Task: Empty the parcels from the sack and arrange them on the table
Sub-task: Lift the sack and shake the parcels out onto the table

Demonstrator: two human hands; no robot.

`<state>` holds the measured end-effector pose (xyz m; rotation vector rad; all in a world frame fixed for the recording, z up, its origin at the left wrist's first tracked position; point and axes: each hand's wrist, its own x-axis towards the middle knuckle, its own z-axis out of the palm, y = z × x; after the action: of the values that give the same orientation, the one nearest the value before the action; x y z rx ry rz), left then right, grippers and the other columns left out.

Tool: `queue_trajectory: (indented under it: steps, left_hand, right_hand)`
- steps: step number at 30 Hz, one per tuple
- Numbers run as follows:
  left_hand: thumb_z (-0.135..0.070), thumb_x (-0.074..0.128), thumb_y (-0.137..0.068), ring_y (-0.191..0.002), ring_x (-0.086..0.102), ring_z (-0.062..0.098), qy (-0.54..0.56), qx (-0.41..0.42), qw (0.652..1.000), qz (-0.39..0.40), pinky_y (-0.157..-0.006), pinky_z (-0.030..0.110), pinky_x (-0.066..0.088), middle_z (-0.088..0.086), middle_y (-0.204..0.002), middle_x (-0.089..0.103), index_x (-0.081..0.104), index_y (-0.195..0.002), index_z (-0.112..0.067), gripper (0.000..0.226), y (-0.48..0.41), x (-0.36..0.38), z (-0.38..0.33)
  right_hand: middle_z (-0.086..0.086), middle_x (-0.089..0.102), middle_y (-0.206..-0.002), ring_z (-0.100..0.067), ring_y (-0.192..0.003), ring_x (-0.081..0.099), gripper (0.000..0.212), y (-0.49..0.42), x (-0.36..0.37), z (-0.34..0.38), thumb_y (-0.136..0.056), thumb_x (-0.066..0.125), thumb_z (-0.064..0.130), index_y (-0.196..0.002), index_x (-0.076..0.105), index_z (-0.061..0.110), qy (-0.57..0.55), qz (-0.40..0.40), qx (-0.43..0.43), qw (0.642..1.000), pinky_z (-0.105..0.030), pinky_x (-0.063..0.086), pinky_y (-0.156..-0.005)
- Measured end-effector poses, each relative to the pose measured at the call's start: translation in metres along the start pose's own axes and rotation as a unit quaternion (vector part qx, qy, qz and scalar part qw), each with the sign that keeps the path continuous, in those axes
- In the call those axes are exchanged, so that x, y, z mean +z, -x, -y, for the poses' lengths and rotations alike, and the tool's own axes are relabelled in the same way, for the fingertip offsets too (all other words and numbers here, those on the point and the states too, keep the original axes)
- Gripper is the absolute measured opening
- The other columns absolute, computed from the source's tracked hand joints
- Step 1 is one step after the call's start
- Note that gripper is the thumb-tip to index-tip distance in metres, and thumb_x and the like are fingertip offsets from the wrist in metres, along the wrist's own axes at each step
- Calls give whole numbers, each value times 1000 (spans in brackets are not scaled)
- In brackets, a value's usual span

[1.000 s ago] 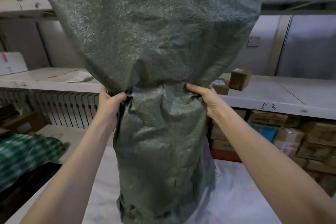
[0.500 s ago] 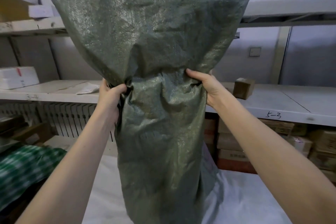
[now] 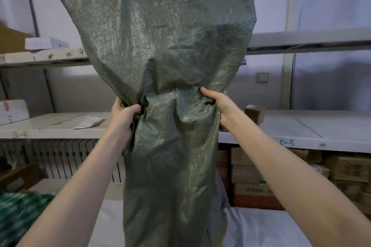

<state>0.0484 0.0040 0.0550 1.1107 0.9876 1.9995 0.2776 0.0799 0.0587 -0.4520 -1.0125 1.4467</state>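
A large dark green woven sack [image 3: 166, 46] hangs upright in front of me, pinched in at its middle. My left hand [image 3: 122, 114] grips a bunch of its fabric on the left side. My right hand [image 3: 217, 102] grips the fabric on the right side at about the same height. The sack's lower part drops down to the white table [image 3: 261, 228] below. What is inside the sack is hidden, and no parcel from it shows on the table.
Grey shelves run behind the sack; a small brown box [image 3: 255, 113] sits on the middle shelf to the right, a white box [image 3: 12, 111] on the left. Stacked cardboard boxes [image 3: 345, 168] fill the lower right shelf. Green checked cloth [image 3: 18, 216] lies lower left.
Both hands have lifted the sack higher, and my view has tilted up, so the sack's top left corner now shows. The grips have not changed.
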Motion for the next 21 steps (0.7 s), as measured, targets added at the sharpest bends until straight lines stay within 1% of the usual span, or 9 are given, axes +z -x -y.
queue_trajectory:
  steps: [4, 5, 6, 8, 11, 14, 16, 18, 21]
  left_hand:
    - [24, 44, -76, -84, 64, 19, -8, 6, 1000, 8, -68, 27, 55, 5, -93, 65, 50, -114, -9, 50, -5, 6, -1]
    - [25, 43, -76, -86, 64, 22, -13, -2, 1000, 6, -71, 28, 55, 8, -95, 65, 50, -115, -7, 51, -3, 4, 5]
    - [25, 43, -77, -88, 63, 24, -17, -15, 1000, 2, -74, 31, 55, 11, -98, 65, 49, -118, -6, 52, 1, 1, 13]
    - [23, 43, -78, -94, 62, 29, -22, -47, 999, -11, -78, 35, 54, 14, -104, 64, 48, -121, -5, 52, 9, -6, 33]
    - [21, 43, -81, -100, 61, 31, -26, -83, 996, -24, -85, 41, 53, 11, -102, 64, 49, -118, -9, 47, 22, -18, 63]
    - [19, 45, -83, -107, 60, 33, -20, -137, 990, -32, -96, 47, 48, 15, -114, 62, 47, -124, -10, 50, 37, -32, 92]
    - [18, 47, -85, -102, 60, 32, -20, -169, 984, -43, -92, 45, 49, 16, -117, 60, 45, -129, -10, 52, 50, -38, 109]
    - [16, 49, -86, -98, 61, 30, -17, -193, 980, -44, -87, 43, 50, 13, -112, 61, 45, -126, -12, 49, 64, -42, 123]
    - [13, 53, -86, -100, 63, 31, -23, -215, 976, -36, -90, 46, 51, 13, -115, 63, 47, -128, -13, 50, 76, -51, 138]
  right_hand:
    - [-23, 67, -112, -38, -104, 65, 35, 1, -6, 5, -82, 68, 1, -116, 60, -1, -1, 18, 10, 1000, -54, 51, -93]
    - [-23, 67, -113, -37, -104, 65, 38, 3, -10, 0, -80, 70, 3, -117, 60, -1, -5, 17, 23, 1000, -54, 51, -94]
    - [-23, 66, -116, -37, -106, 65, 53, 3, -17, -9, -74, 76, 4, -124, 57, 0, -8, 5, 32, 999, -53, 52, -93]
    - [-23, 63, -123, -38, -108, 65, 93, 5, -32, -28, -55, 89, 6, -137, 45, 7, -3, -20, 46, 999, -53, 54, -87]
    - [-19, 62, -127, -36, -108, 65, 118, 8, -52, -50, -43, 96, 11, -144, 35, 15, 14, -44, 85, 995, -52, 55, -84]
    - [-16, 60, -130, -35, -108, 66, 126, 16, -66, -66, -39, 97, 13, -146, 31, 19, 29, -52, 106, 993, -51, 56, -84]
    - [-17, 61, -127, -35, -107, 66, 121, 27, -71, -76, -36, 96, 13, -142, 37, 16, 43, -55, 116, 991, -49, 57, -81]
    - [-19, 63, -125, -34, -105, 67, 117, 36, -77, -89, -33, 94, 15, -138, 42, 13, 37, -67, 125, 989, -47, 58, -80]
    - [-17, 62, -126, -34, -108, 65, 124, 49, -87, -108, -30, 96, 21, -141, 40, 16, 37, -88, 138, 986, -49, 56, -88]
